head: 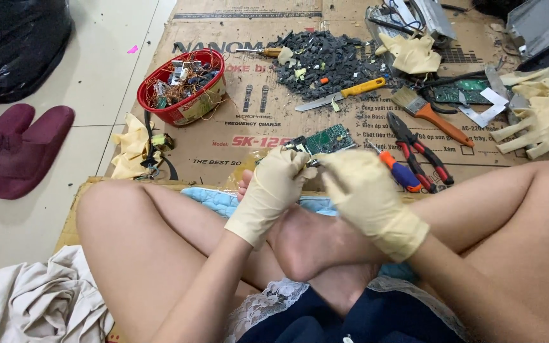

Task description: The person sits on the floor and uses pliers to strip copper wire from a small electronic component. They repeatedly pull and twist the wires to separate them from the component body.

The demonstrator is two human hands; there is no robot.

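I sit cross-legged on flattened cardboard [236, 127]. Both hands wear pale yellow rubber gloves. My left hand [273, 190] pinches the near edge of a small green circuit board [328, 138], holding it just above my foot. My right hand [366, 197] is closed around a tool with an orange and blue handle [399, 170], whose tip meets the board where the two hands come together. The tool's tip is hidden by my fingers.
A red basket [184, 86] of wire scraps stands at the left. Also on the cardboard: a heap of dark chips [322, 60], a yellow-handled knife [341, 94], a brush [428, 113], red-handled pliers [417, 149], another green board [459, 91], spare gloves [541, 114]. Maroon slippers [14, 149] lie on the floor.
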